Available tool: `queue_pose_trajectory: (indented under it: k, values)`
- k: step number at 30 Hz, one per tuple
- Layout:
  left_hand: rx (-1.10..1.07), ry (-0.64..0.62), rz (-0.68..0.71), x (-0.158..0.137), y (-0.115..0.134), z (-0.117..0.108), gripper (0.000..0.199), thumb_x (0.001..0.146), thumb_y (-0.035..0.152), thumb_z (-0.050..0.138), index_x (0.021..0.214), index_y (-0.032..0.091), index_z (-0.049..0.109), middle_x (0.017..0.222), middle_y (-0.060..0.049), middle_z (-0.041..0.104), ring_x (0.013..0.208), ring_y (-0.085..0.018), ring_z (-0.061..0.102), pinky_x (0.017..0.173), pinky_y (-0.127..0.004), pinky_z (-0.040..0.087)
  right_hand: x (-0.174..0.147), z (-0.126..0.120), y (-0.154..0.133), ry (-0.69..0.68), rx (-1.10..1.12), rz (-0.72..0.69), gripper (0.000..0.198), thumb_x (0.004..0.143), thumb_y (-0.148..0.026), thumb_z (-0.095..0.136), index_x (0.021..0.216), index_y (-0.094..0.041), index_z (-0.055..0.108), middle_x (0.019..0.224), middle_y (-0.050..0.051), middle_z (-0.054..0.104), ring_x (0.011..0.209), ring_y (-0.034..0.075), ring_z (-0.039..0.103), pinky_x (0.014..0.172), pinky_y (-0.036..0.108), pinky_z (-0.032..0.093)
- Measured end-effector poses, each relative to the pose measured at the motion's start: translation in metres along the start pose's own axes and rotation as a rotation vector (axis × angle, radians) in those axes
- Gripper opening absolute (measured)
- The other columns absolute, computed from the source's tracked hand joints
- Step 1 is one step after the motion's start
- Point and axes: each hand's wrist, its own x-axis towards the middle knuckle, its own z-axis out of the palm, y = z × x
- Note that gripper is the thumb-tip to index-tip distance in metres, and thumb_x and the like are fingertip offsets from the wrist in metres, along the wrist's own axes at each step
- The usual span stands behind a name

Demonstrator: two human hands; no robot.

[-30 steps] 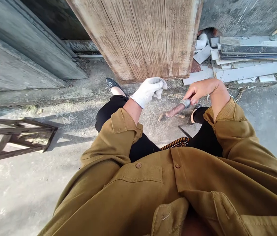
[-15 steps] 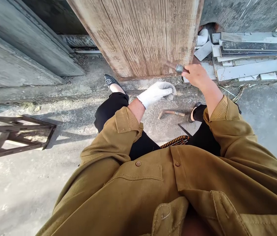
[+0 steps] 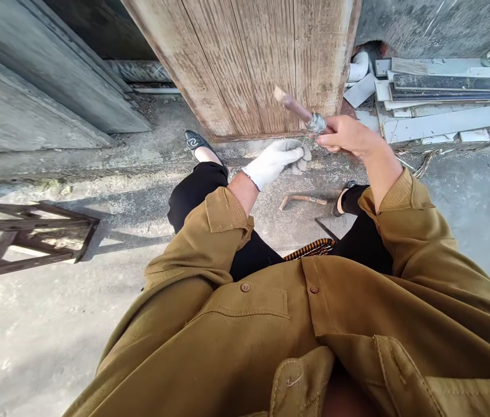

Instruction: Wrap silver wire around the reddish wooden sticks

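My right hand (image 3: 349, 136) is bare and closed around a wooden stick (image 3: 295, 106) with metal wire (image 3: 317, 123) wound about it. The stick's pale cut end points up and left, in front of the plank door. Close by on the left, my left hand (image 3: 277, 159) wears a white glove with grey fingertips. Its thumb and fingers are pinched together, just below the wire; whatever they hold is too fine to make out. Below the hands, a bent wooden piece (image 3: 301, 198) with a wire binding lies on the concrete between my feet.
The weathered plank door (image 3: 266, 63) stands ahead. Right of it lie stacked boards and tile strips (image 3: 451, 121) beside a white pipe (image 3: 358, 66). A wooden frame (image 3: 32, 237) rests on the left. A dark blade-like strip (image 3: 327, 229) lies near my right foot.
The stick has swung from a blurred, lower position to a clearer one with its end raised. My right hand has turned and shifted slightly right and down. My left hand stays nearly in place.
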Motion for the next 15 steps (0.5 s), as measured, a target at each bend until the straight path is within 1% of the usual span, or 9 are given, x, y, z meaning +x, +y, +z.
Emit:
queue_pose_trajectory:
  k: [1, 2, 4, 6, 8, 10, 13, 15]
  values:
    - [-0.044, 0.002, -0.029, 0.001, 0.000, 0.001, 0.027, 0.102, 0.036, 0.091, 0.109, 0.012, 0.081, 0.073, -0.005, 0.073, 0.062, -0.017, 0.072, 0.060, -0.027, 0.059, 0.004, 0.010, -0.003, 0.089, 0.041, 0.006, 0.034, 0.083, -0.025, 0.103, 0.101, -0.018, 0.074, 0.070, -0.006, 0.050, 0.061, 0.010, 0.048, 0.056, 0.024, 0.045]
    - [-0.081, -0.002, -0.046, 0.003, -0.001, 0.002, 0.034, 0.101, 0.040, 0.094, 0.109, 0.010, 0.079, 0.073, -0.005, 0.073, 0.061, -0.016, 0.072, 0.060, -0.025, 0.059, 0.008, 0.019, -0.005, 0.144, 0.068, 0.021, 0.036, 0.083, -0.021, 0.102, 0.103, -0.019, 0.072, 0.071, -0.006, 0.047, 0.062, 0.011, 0.050, 0.056, 0.024, 0.045]
    - [-0.128, -0.017, -0.055, 0.003, -0.002, 0.003, 0.041, 0.099, 0.045, 0.097, 0.108, 0.009, 0.079, 0.074, -0.007, 0.075, 0.065, -0.017, 0.076, 0.061, -0.025, 0.061, 0.012, 0.034, -0.009, 0.175, 0.096, 0.037, 0.037, 0.084, -0.020, 0.100, 0.105, -0.021, 0.070, 0.070, -0.006, 0.047, 0.061, 0.012, 0.050, 0.053, 0.025, 0.044]
    - [-0.143, -0.026, -0.041, 0.001, -0.005, 0.002, 0.040, 0.098, 0.046, 0.097, 0.105, 0.011, 0.080, 0.078, -0.010, 0.078, 0.070, -0.020, 0.079, 0.063, -0.027, 0.063, 0.014, 0.041, -0.012, 0.195, 0.102, 0.033, 0.035, 0.085, -0.021, 0.098, 0.104, -0.022, 0.068, 0.069, -0.006, 0.049, 0.058, 0.012, 0.048, 0.050, 0.025, 0.042]
    - [-0.136, -0.022, -0.009, -0.002, -0.007, 0.000, 0.034, 0.099, 0.046, 0.095, 0.101, 0.015, 0.082, 0.080, -0.012, 0.080, 0.074, -0.023, 0.081, 0.065, -0.032, 0.065, 0.014, 0.041, -0.011, 0.241, 0.089, 0.022, 0.033, 0.086, -0.023, 0.096, 0.103, -0.024, 0.068, 0.069, -0.005, 0.052, 0.057, 0.012, 0.046, 0.049, 0.026, 0.041]
    - [-0.104, -0.002, 0.016, -0.006, -0.008, 0.000, 0.028, 0.101, 0.044, 0.091, 0.093, 0.018, 0.082, 0.078, -0.012, 0.079, 0.076, -0.026, 0.082, 0.066, -0.036, 0.066, 0.015, 0.037, -0.008, 0.277, 0.064, 0.021, 0.030, 0.087, -0.025, 0.095, 0.102, -0.024, 0.068, 0.070, -0.004, 0.057, 0.059, 0.012, 0.049, 0.052, 0.027, 0.044]
    - [-0.037, 0.025, 0.018, -0.009, -0.006, 0.002, 0.029, 0.103, 0.043, 0.086, 0.083, 0.022, 0.080, 0.068, -0.009, 0.073, 0.075, -0.028, 0.080, 0.069, -0.040, 0.066, 0.014, 0.033, -0.005, 0.257, 0.026, 0.020, 0.030, 0.088, -0.027, 0.094, 0.100, -0.024, 0.067, 0.075, -0.001, 0.066, 0.063, 0.014, 0.054, 0.057, 0.029, 0.049]
    - [-0.010, 0.038, 0.031, -0.009, -0.004, 0.004, 0.028, 0.102, 0.041, 0.084, 0.081, 0.024, 0.079, 0.064, -0.008, 0.070, 0.074, -0.028, 0.079, 0.069, -0.041, 0.066, 0.013, 0.033, -0.005, 0.220, 0.006, 0.015, 0.031, 0.088, -0.029, 0.095, 0.099, -0.024, 0.067, 0.078, 0.001, 0.068, 0.064, 0.014, 0.054, 0.056, 0.029, 0.050]
